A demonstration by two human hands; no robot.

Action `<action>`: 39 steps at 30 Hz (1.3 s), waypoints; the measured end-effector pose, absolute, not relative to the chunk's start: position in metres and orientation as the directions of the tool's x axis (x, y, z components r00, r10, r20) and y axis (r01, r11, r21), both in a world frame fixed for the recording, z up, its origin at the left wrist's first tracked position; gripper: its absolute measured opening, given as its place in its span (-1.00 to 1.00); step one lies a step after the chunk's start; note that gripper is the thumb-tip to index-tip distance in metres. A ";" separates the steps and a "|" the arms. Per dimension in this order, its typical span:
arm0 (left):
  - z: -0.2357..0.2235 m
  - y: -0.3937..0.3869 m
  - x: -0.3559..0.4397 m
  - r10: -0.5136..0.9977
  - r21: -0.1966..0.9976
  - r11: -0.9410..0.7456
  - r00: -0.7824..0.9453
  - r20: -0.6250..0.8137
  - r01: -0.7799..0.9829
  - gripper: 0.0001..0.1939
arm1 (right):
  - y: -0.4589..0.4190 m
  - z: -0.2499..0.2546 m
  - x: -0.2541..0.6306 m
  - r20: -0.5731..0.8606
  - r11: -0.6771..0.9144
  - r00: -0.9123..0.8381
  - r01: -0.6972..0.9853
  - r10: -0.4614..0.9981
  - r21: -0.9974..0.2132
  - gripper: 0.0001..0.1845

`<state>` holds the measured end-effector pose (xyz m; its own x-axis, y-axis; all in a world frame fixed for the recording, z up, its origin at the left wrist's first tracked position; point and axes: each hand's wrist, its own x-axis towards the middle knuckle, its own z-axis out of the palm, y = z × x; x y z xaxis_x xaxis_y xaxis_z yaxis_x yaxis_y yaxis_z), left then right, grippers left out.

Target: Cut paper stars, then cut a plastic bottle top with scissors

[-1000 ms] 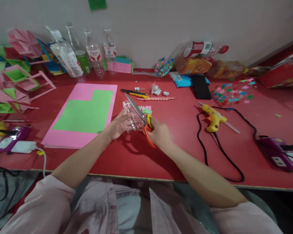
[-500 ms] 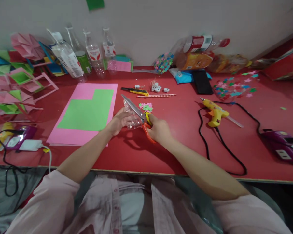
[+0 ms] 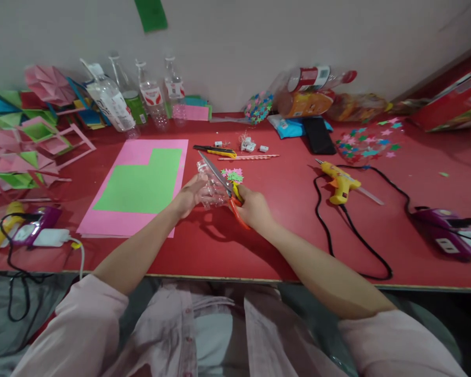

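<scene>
My left hand point(image 3: 191, 196) is closed on a clear plastic bottle piece point(image 3: 214, 196), ridged and see-through, held above the red table point(image 3: 204, 251). In my right hand point(image 3: 255, 209) is a pair of scissors point(image 3: 215, 170) with orange and yellow handles. The blades stand apart and point up and left, across the plastic piece; whether its edge lies between them I cannot tell. Just behind the scissors sits a small pile of pink and green paper stars point(image 3: 233, 175). Pink sheets point(image 3: 129, 228) with a green sheet point(image 3: 141, 186) on top lie left of my left hand.
A yellow utility knife point(image 3: 215, 151) and striped straws point(image 3: 249, 157) lie behind my hands. To the right are a yellow glue gun point(image 3: 341, 180) with a looping black cord and a phone point(image 3: 318, 136). Plastic bottles point(image 3: 153, 99) stand along the wall, left of a star-covered clear piece point(image 3: 259, 107).
The scissor blades look slightly more apart, and the plastic piece has turned a little. The camera view has tilted up slightly. Both hands keep their hold.
</scene>
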<state>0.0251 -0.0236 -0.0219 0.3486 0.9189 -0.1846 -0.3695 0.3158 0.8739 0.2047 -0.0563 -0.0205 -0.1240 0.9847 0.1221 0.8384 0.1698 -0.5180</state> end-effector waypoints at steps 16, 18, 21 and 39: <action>-0.029 -0.026 0.028 0.952 0.932 0.217 0.276 -0.136 -0.290 -0.62 | -0.062 -0.020 0.202 0.085 0.250 -0.235 0.910 0.968 -0.330 -0.77; -0.029 -0.027 0.030 0.956 0.939 0.197 0.267 -0.121 -0.281 -0.60 | -0.063 -0.019 0.202 0.091 0.271 -0.256 0.913 0.963 -0.306 -0.76; -0.028 -0.028 0.033 0.961 0.936 0.203 0.242 -0.134 -0.287 -0.58 | -0.063 -0.018 0.202 0.092 0.269 -0.253 0.915 0.963 -0.301 -0.75; -0.024 0.007 0.000 0.964 0.826 0.035 -0.199 -0.176 -0.562 -0.83 | -0.070 0.013 0.216 -0.267 0.109 -0.478 0.624 0.837 -0.774 -0.41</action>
<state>0.0004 0.0066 -0.0239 -0.1989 0.9641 -0.1758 -0.5621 0.0347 0.8263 0.2159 -0.0704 0.0128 -0.4776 0.8369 -0.2673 0.6238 0.1088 -0.7740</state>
